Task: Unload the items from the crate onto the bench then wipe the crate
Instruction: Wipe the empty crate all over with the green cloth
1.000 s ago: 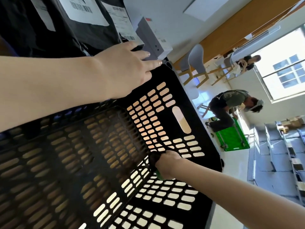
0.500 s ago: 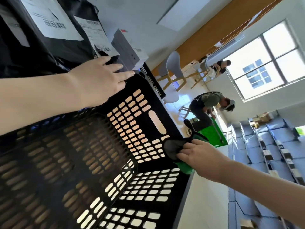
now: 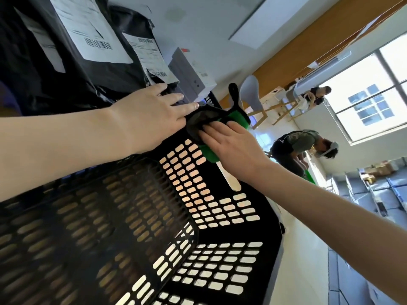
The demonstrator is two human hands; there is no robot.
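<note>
The black perforated crate (image 3: pixel 136 216) fills the lower left, its inside empty. My left hand (image 3: pixel 152 115) rests flat on the crate's far rim, fingers straight. My right hand (image 3: pixel 229 146) presses a black-and-green cloth (image 3: pixel 211 119) onto the top of the crate's right wall, just beside my left fingertips. Behind the crate lie the unloaded items: black mailer bags (image 3: pixel 66 53) with white labels and a grey box (image 3: pixel 189 73).
A white floor (image 3: pixel 304 260) lies to the right of the crate. Farther off are a grey chair (image 3: pixel 251 93), a crouching person (image 3: pixel 295 148) near a green cart, another person by the window, and grey shelving (image 3: pixel 374 194).
My right hand has come up out of the crate's inside with the cloth, moving along the right wall to its top edge next to my left hand. The left hand has stayed on the rim.
</note>
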